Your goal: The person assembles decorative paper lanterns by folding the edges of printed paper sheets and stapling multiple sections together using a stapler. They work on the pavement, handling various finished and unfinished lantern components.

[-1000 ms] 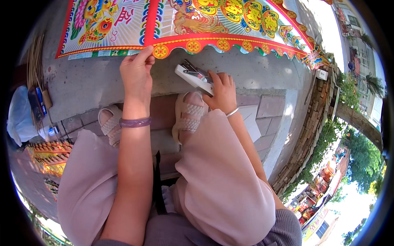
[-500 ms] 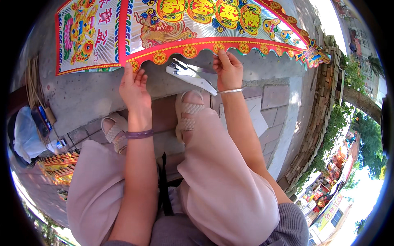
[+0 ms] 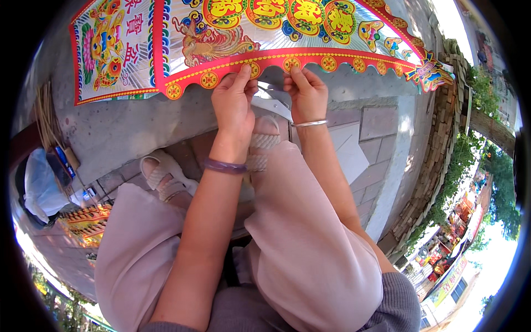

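A shiny silver paper decoration [image 3: 215, 67] with a red scalloped border, gold coin motifs and coloured figures stretches across the upper part of the head view. My left hand [image 3: 234, 102] pinches its lower scalloped edge near the middle, thumb on top. Close by on the right, my right hand [image 3: 307, 95] pinches the same edge. A purple bangle circles my left wrist and a silver one my right. Between and below the hands lies a stapler [image 3: 274, 105] with a white and silver body, partly hidden by my left hand.
Beneath the decoration is a grey concrete slab [image 3: 127, 133], with brick paving in front. A white sheet [image 3: 345, 152] lies right of my feet. At the left are thin sticks [image 3: 47, 113], a pale plastic bag [image 3: 44, 185] and red-gold printed sheets [image 3: 88, 224]. A stacked-brick edging [image 3: 437, 149] runs along the right.
My left hand has moved right along the scalloped edge, from the decoration's red corner band to beside my right hand. It now covers part of the stapler. My right hand has stayed nearly in place.
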Available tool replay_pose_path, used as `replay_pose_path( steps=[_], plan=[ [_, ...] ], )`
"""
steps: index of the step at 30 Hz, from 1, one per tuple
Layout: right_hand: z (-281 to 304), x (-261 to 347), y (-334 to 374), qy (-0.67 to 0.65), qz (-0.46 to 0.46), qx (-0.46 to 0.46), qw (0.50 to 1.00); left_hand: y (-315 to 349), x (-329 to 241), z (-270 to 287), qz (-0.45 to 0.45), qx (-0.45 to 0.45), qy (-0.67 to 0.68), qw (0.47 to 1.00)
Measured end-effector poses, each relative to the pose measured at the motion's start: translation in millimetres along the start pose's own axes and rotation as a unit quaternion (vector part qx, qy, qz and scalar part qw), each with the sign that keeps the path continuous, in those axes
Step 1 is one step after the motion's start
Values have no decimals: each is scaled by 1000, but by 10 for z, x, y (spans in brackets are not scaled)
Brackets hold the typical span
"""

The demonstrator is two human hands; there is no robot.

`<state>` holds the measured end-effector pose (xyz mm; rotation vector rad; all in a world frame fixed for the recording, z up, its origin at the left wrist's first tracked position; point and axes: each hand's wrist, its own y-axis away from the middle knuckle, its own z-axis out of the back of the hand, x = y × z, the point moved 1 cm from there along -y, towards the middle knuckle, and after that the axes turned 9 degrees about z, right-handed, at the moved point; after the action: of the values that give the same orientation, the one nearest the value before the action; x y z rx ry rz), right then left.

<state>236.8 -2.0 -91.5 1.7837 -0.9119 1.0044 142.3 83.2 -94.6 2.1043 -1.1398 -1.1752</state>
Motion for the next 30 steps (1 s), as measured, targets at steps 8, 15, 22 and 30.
replay_pose_path(
  steps=[8,15,22,30],
  plan=[
    [-10,-1,14,-6,7,3,1000,-9,10,8,-4,-11,1,1000],
    [-5,18,19,5,12,-6,1000,0,136,-26,39,27,36,998],
    [-11,-18,67,8,11,32,999,-12,281,-304,64,65,25,996],
    [335,-94,57,334,248,182,891,39,260,-369,10,-3,24,1000]
  ],
)
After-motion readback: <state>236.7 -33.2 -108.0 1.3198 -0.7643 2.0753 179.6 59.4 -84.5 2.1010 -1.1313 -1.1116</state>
